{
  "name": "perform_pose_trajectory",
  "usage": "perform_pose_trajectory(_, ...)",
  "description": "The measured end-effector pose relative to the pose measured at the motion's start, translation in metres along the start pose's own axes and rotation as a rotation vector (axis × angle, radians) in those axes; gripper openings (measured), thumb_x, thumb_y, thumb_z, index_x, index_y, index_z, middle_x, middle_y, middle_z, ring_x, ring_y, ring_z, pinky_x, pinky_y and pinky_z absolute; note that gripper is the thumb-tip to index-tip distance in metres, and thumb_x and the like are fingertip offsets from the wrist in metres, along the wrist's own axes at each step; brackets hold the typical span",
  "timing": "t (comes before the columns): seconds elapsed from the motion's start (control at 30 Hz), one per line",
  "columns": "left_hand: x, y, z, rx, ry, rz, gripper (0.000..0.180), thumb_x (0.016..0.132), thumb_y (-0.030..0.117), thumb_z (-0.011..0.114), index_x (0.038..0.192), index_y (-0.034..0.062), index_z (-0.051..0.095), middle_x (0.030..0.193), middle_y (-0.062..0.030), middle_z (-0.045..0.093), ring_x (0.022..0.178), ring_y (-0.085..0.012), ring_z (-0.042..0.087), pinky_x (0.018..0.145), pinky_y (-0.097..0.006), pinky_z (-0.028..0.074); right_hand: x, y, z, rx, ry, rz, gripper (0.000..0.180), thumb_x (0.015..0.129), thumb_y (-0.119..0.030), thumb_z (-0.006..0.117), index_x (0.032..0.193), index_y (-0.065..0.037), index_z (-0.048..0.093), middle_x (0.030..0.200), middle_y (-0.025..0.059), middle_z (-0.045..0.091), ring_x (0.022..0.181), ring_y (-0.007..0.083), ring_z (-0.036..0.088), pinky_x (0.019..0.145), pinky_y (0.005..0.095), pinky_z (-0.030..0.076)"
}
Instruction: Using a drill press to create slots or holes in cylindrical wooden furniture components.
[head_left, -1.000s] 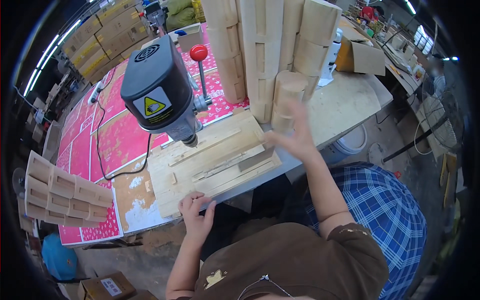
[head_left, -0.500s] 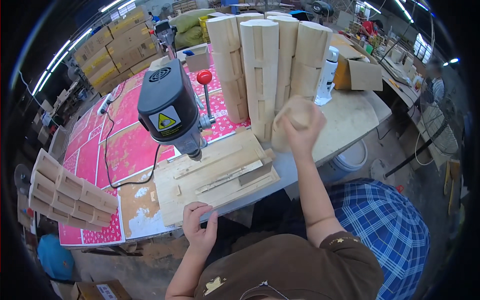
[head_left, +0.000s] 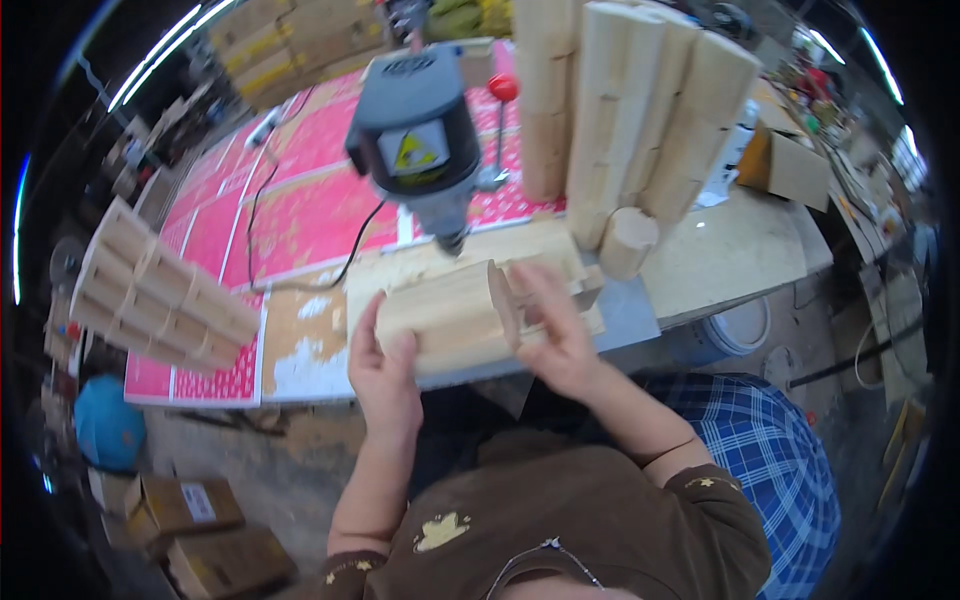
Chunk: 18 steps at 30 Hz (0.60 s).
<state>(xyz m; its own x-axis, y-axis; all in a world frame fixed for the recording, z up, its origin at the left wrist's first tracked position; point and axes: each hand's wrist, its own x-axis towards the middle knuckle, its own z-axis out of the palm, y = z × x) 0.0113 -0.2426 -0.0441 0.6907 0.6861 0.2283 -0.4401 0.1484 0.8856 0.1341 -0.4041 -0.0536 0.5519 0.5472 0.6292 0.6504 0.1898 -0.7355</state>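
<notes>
Between my two hands is a pale wooden block (head_left: 440,315) with rounded sides, held lengthwise just above a flat wooden jig board (head_left: 375,275). My left hand (head_left: 385,365) grips its left end, thumb on the near side and fingers behind. At the opposite end, my right hand (head_left: 555,335) closes round the block's edge, slightly blurred. Right over the board hangs the head of a dark bench drill (head_left: 420,130) with a red-knobbed lever (head_left: 503,88); its chuck (head_left: 450,240) is just beyond the block. The block partly hides the jig's wooden strips.
Tall stacks of similar wooden blocks (head_left: 610,120) stand behind the board, with a single short block (head_left: 630,243) at their foot. More slotted blocks (head_left: 165,295) are stacked at the table's left. A black cord (head_left: 250,225) crosses the pink table covering. A white bucket (head_left: 738,325) stands below the right edge.
My right hand has brought a block from the stacks at the right to the front of the drill. My left hand has risen from the board's near edge and taken its left end.
</notes>
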Motion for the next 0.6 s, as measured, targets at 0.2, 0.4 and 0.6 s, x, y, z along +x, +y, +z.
perform_pose_trajectory(0.2, 0.015, 0.001, -0.058, 0.175, 0.317, -0.086, 0.046, 0.082, 0.005, 0.065, 0.123, -0.0053, 0.048, 0.107, -0.0109, 0.060, 0.092, -0.0135, 0.059, 0.081, -0.025, 0.047, -0.010, 0.059, -0.025, -0.765, 0.055, 0.110, 0.052, 0.073, -0.029, 0.071, 0.116, -0.004, 0.056, 0.116, 0.0204, 0.046, 0.113, 0.0389, 0.038, 0.096, 0.0454, 0.033)
perform_pose_trajectory(0.4, 0.015, -0.040, -0.080, 0.388, 0.335, -0.169, 0.049, 0.079, 0.010, 0.071, 0.120, -0.0064, 0.051, 0.066, 0.0059, 0.052, 0.056, 0.0002, 0.044, 0.050, -0.017, 0.033, -0.014, 0.081, -0.017, -0.752, -0.073, 0.048, 0.035, 0.070, -0.031, 0.074, 0.090, -0.004, 0.062, 0.103, 0.0135, 0.052, 0.101, 0.0334, 0.041, 0.086, 0.0436, 0.037)
perform_pose_trajectory(0.6, 0.006, -0.061, -0.060, 0.375, 0.317, -0.268, 0.049, 0.080, 0.015, 0.071, 0.120, -0.0062, 0.051, 0.056, 0.0096, 0.035, 0.049, 0.0009, 0.031, 0.045, -0.018, 0.024, -0.013, 0.075, -0.012, -0.744, -0.136, 0.057, 0.036, 0.068, -0.028, 0.075, 0.092, -0.005, 0.060, 0.097, 0.0095, 0.054, 0.095, 0.0305, 0.042, 0.083, 0.0416, 0.037)
